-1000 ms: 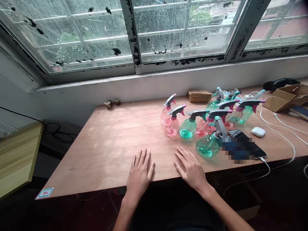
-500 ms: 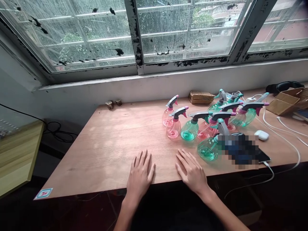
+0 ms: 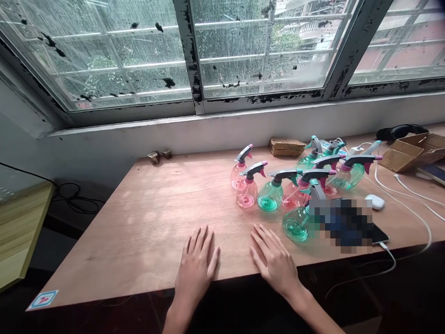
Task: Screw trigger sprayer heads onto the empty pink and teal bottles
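Note:
My left hand (image 3: 197, 260) lies flat on the wooden table (image 3: 139, 222) near its front edge, fingers stretched out and holding nothing. To the right, my right hand (image 3: 274, 257) rests palm down in the same way, also with nothing in it. Nearest to it, just beyond its fingers on the right, stands a clear green spray bottle (image 3: 295, 225). Behind that are another green spray bottle (image 3: 270, 195), a pink spray bottle (image 3: 246, 192) and several more in pink and green, partly hiding one another. Their trigger heads are grey with pink or teal parts.
A blurred-out phone (image 3: 380, 235) with a white cable lies at the right, by a white earbud case (image 3: 374, 202). Farther back are a brown wrapped block (image 3: 287, 147), an open cardboard box (image 3: 405, 150) and two small brown pieces (image 3: 154, 158). A window wall borders the table's back.
The view has shifted slightly, so the table and bottles appear lower and a little to the left. Both hands stay flat on the table; no object has visibly been moved.

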Demonstrator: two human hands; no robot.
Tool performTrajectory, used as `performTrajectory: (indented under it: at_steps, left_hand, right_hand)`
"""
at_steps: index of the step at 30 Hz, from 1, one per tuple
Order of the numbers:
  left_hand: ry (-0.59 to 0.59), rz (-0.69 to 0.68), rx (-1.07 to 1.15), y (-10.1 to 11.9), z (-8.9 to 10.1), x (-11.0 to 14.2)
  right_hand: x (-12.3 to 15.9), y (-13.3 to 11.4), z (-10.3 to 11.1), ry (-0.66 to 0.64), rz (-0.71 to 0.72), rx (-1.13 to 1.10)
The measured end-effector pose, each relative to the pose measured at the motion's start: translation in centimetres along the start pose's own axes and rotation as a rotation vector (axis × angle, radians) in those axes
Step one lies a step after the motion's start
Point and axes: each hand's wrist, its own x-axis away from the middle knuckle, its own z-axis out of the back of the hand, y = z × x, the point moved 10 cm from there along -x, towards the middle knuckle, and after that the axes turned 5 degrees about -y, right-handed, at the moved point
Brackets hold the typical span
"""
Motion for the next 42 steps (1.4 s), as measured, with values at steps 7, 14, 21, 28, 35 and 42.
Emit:
performTrajectory:
  at_steps: [7,14,21,28,35,42]
  left_hand:
    - [0.025,-0.025,-0.036,-0.2,0.0,0.0]
    - [0.037,-0.09,-0.07,-0.1,0.0,0.5]
    - [-0.001,-0.018,0.004,-1.0,-0.3,0.1]
    - [-0.034,-0.025,0.45,1.0,-0.8,1.3]
    - [0.397,-0.142,0.212,7.1,3.2,1.7]
    - [0.306,-0.309,0.137,6.9,3.4,1.7]
  right_hand:
    - [-0.1,-0.3,-0.1,0.053,0.017,-0.003]
    - [1.3,0.8,10.5,0.465,-0.02,-0.039]
    - [-0.2,9.4,17.8,0.481,-0.554,0.123]
    - [-1.1,9.0,12.2,0.302,-0.801,0.016]
    - [1.2,1.4,6.5,0.389,-0.719,-0.876]
    - [0.0,3.1,4.4,0.166,-0.674,-0.992]
